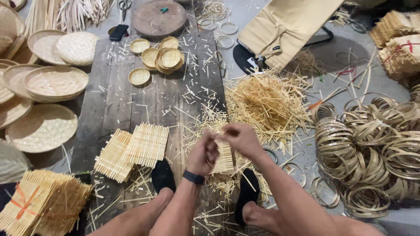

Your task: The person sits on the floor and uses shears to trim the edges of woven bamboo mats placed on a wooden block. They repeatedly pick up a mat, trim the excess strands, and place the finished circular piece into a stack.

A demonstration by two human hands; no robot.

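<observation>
Head view: both hands, left hand [202, 155] and right hand [242, 139], fingers grasping a half-woven bamboo mat [225, 157]; two finished mats [133, 149] lie lower left, loose strips [267, 102] remain.

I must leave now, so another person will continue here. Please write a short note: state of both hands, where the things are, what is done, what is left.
Left hand and right hand both grip one small woven bamboo mat, held above the plank table.
Done: two woven mats lie on the table, a tied bundle of mats lower left, small finished baskets at the far end.
Left: loose bamboo strips and bamboo rings on the right, unused.
</observation>
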